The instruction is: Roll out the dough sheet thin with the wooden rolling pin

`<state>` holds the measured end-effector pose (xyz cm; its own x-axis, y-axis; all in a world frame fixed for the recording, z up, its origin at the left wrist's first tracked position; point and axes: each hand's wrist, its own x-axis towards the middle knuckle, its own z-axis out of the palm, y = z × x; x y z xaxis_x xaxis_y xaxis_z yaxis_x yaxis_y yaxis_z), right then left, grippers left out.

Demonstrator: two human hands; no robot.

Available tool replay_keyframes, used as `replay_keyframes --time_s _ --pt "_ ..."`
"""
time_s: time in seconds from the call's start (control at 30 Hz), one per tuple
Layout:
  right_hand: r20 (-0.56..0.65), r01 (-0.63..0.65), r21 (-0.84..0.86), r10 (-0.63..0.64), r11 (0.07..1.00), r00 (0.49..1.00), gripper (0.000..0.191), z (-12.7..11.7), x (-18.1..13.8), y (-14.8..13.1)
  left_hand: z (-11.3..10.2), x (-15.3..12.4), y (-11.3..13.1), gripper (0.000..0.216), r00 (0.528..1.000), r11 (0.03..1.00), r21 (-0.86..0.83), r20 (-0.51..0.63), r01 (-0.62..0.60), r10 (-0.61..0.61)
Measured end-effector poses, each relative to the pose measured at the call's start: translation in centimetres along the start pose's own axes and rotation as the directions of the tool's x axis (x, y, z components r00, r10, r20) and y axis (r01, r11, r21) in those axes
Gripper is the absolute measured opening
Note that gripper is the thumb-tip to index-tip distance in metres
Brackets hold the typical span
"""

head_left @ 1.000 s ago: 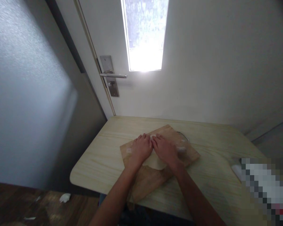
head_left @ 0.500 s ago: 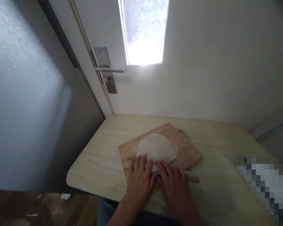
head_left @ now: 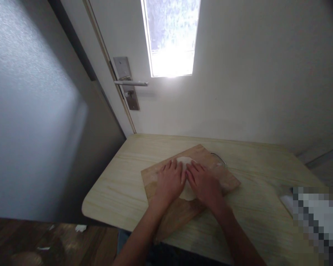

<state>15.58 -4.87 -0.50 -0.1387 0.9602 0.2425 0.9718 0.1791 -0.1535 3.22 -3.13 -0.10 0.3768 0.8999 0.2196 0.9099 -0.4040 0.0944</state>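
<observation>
A wooden board [head_left: 177,218] lies at an angle on the table, with a flat sheet of pale dough [head_left: 187,193] on it. My left hand [head_left: 170,181] reaches over the left part of the dough, its fingers pointing away from me. Beside it, my right hand [head_left: 207,183] covers the right part, the thumbs close together. Both hands are closed over the rolling pin, which their fingers and palms hide from sight. Dough shows between the hands and beyond the fingertips.
The light wood table [head_left: 113,184] stands against a white door with a metal handle [head_left: 131,84] and a bright window pane [head_left: 172,40]. A wire loop [head_left: 219,158] sticks out behind the board. At the right lies a pixelated object [head_left: 316,214].
Both hands have moved forward together, from the dough's near edge to its middle and far part. The rolling pin, partly visible before, is now hidden beneath them.
</observation>
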Motion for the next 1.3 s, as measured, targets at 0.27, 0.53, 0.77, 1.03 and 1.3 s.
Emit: replay_keyframes --time_s 0.27,0.53,0.77,1.03,1.3 --pt "-0.139 0.088 0.051 -0.08 0.995 0.987 0.034 0.8 -6.9 -1.6 0.3 -7.4 0.7 0.038 0.996 0.997 -0.004 -0.057 -0.072 0.072" --pt "-0.021 0.065 -0.018 -0.065 0.998 0.998 0.039 0.2 -0.1 0.2 0.1 -1.1 -0.4 0.041 0.998 1.0 0.025 -0.06 0.015 -0.013" --pt "0.041 -0.043 0.025 0.042 0.999 0.998 0.034 -0.1 5.7 1.2 -0.2 4.9 -1.6 0.03 0.991 0.99 -0.034 0.012 0.136 -0.136" --pt "-0.053 0.071 -0.011 -0.071 0.997 0.996 0.036 0.3 -4.1 -0.8 0.6 -5.1 -0.1 0.037 0.995 1.0 -0.006 -0.102 -0.024 0.023" --pt "-0.035 0.08 -0.041 -0.082 0.996 0.996 0.037 0.1 -2.0 -0.2 0.1 -2.9 -0.8 0.035 0.999 0.999 -0.005 -0.023 -0.038 0.038"
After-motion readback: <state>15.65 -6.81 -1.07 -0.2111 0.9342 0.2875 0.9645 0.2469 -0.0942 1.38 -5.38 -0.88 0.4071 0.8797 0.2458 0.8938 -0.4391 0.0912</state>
